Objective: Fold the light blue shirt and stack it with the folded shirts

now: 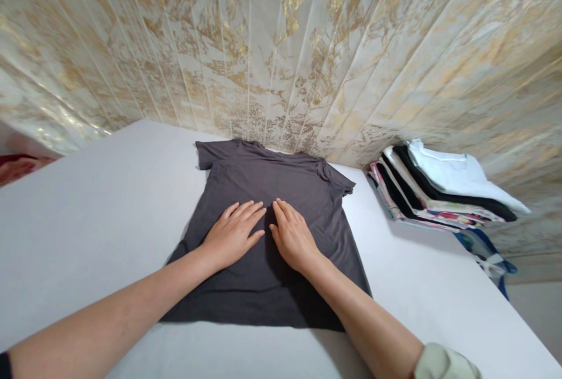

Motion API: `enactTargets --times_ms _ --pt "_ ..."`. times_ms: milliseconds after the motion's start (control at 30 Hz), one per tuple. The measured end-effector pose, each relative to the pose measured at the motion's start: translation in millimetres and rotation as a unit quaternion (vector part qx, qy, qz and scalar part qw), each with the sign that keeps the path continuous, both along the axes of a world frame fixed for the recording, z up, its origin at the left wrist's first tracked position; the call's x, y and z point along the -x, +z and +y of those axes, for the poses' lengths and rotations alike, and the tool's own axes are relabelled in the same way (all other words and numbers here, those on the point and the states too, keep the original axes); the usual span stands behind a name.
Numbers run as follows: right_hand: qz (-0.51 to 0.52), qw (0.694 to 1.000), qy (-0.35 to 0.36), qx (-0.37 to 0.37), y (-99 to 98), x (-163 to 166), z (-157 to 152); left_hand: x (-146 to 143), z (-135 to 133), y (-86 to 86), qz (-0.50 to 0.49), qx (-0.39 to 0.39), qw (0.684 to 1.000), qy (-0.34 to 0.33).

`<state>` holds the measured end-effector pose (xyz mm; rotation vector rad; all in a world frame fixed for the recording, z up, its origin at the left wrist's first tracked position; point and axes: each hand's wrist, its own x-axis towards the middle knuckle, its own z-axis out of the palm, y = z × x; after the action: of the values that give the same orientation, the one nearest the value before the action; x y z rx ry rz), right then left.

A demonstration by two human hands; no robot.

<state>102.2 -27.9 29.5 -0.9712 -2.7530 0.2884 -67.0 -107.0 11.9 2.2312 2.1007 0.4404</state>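
A dark grey T-shirt [281, 180] lies spread out on a white table [109, 209], its neck and short sleeves at the far side and its hem towards me. My left hand [232, 234] rests palm down on the middle of the shirt, fingers stretched out. Beside it, a small gap away, my right hand [292, 235] also lies flat on the fabric with its fingers extended and close together. Neither hand grips anything. Slight wrinkles show near the sleeves and along the shirt's right side.
At the right back stands a stack of folded clothes [439, 191], white on top. Blue fabric [487, 256] hangs by the table's right edge. A gold-patterned curtain [272, 45] falls behind the table. Reddish cloth [21, 168] shows at far left.
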Motion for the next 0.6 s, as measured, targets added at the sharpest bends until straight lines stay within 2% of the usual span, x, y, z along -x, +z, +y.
enactTargets --times_ms 67,133,400,500,600 --pt "-0.018 1.000 -0.021 -0.008 -9.9 7.7 2.9 -0.3 -0.4 -0.9 0.002 -0.006 1.000 0.007" --pt "-0.035 0.998 -0.044 -0.020 -16.7 -0.3 8.9 -0.3 -0.7 -1.2 0.006 -0.009 1.000 0.012" --pt "-0.097 0.970 -0.212 -0.068 -26.0 -110.9 32.2 -0.1 0.1 1.1 0.011 0.010 1.000 0.015" --pt "-0.100 0.965 -0.233 -0.074 -29.6 -131.4 31.2 -0.1 0.1 1.1 0.014 0.013 1.000 0.017" --pt "-0.088 0.964 -0.237 -0.080 -30.8 -135.1 30.1 -0.2 -0.3 1.4 0.019 0.013 1.000 0.017"
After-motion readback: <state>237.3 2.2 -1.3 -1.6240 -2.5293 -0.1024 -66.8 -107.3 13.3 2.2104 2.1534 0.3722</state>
